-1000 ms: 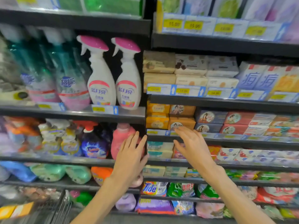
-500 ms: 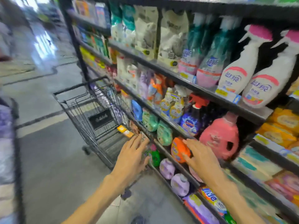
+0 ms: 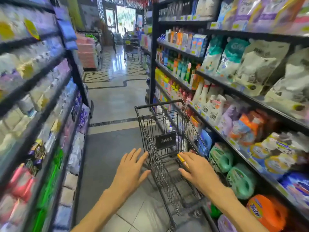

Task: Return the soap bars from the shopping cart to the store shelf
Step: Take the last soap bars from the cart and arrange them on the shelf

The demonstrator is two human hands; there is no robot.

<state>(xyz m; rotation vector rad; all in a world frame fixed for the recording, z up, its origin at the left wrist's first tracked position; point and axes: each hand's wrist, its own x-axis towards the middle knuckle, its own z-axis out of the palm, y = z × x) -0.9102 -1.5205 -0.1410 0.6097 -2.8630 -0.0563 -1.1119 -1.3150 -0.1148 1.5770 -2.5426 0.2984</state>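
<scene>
One black wire shopping cart (image 3: pixel 168 139) stands in the aisle at about 1 o'clock from the person, its right side just beside the store shelf (image 3: pixel 234 104) that runs along the right from 12 to 4 o'clock. Two bare hands reach toward it. The left hand (image 3: pixel 132 169) hovers at the cart's near left edge with all fingers straight and spread, holding nothing. The right hand (image 3: pixel 197 169) is over the basket, fingers also extended and loosely spread; a yellow soap bar (image 3: pixel 181 159) shows just under its fingertips, one bar as far as can be told, and whether the fingers actually touch it cannot be told. One small black sign (image 3: pixel 165 140) hangs inside the cart. On the lower right shelf sit two green jugs (image 3: pixel 220 156) side by side and one orange jug (image 3: pixel 265 213) at 4 o'clock. A second rack (image 3: pixel 33 114) lines the left, heavily blurred. Half a second ago the view faced the shelf more squarely, the cart lay to the left and both hands were off to its right near the jugs; now the view looks down the aisle and the hands are at the cart.
</scene>
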